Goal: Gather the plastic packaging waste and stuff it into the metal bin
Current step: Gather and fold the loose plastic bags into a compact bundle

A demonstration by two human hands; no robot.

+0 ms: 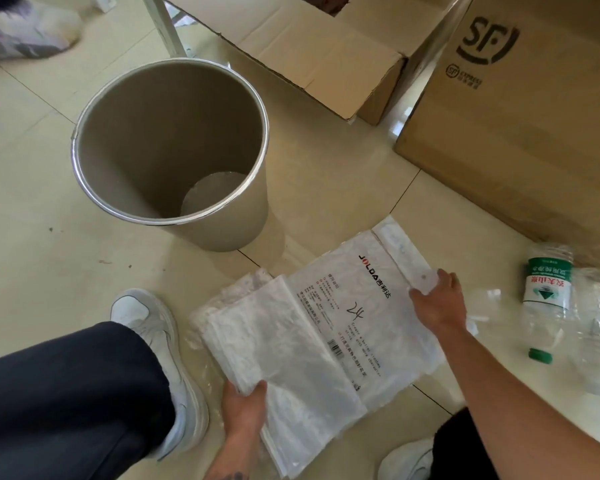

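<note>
left hand (245,408): grip closed | right hand (437,301): grip closed

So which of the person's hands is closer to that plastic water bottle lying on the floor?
The right hand. It grips the far edge of the plastic bags, just left of the water bottle in the picture. The left hand holds the bags' near corner, much farther from it.

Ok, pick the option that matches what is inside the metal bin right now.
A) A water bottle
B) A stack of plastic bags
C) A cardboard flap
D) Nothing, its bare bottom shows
D: the metal bin shows only its bare bottom, while the plastic bags are on the floor, held by the left hand and right hand, and the water bottle lies off to the side.
</note>
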